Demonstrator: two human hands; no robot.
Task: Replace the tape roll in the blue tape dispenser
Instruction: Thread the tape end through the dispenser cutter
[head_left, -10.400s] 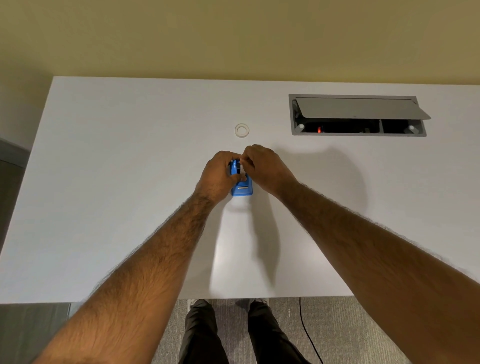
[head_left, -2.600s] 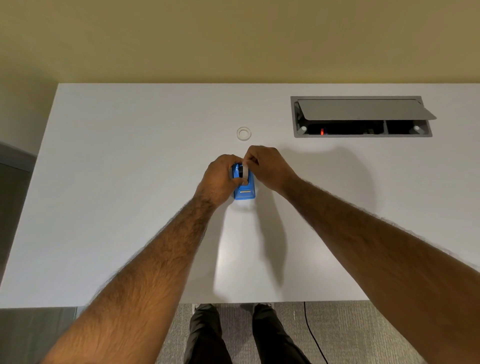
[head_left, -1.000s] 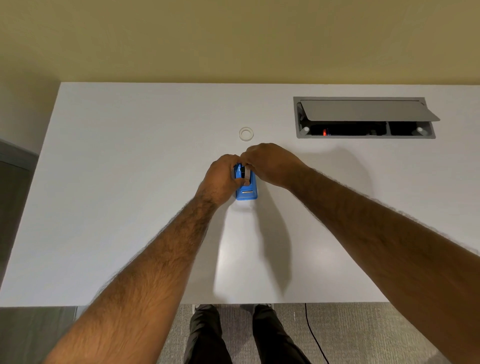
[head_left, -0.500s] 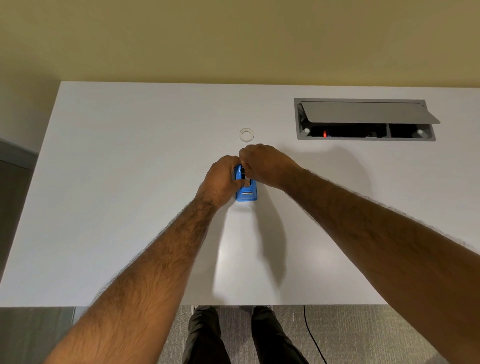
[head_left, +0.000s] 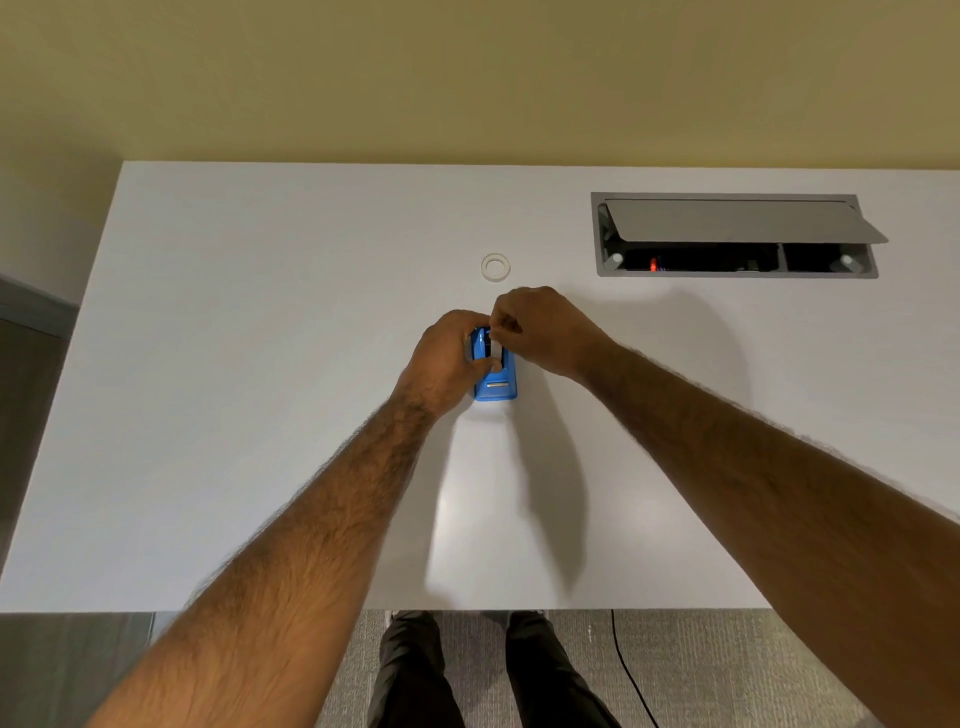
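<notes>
The small blue plastic tape dispenser stands on the white laminate bench, its cutter end toward the person. The left hand is wrapped around its left flank and far end, the grip closed on the body to steady it. The right hand comes in from the other side, thumb and forefinger pressed together on a pale, whitish roll of tape that sits edge-on in the dispenser's open well, just beside the left thumb. Whether the roll is fully seated on its spindle cannot be told; the fingers hide the hub.

By the look of things the job is well past its middle. A thin, pale, nearly bare ring lies flat on the bench a little beyond both grips, apart from them, and is likely the spent core already taken out. What appears left is to press the new roll home, draw its free end forward to the cutter, and let go.

The bench is plain, matte white and bare but for these things, with soft shadows of the arms falling toward the person. Beyond and to the right of the right grip, a grey metal cable hatch is set into the top, its flap raised and a small red light showing inside. A yellowish wall stands behind; grey carpet and a dark cable lie below the near edge.
</notes>
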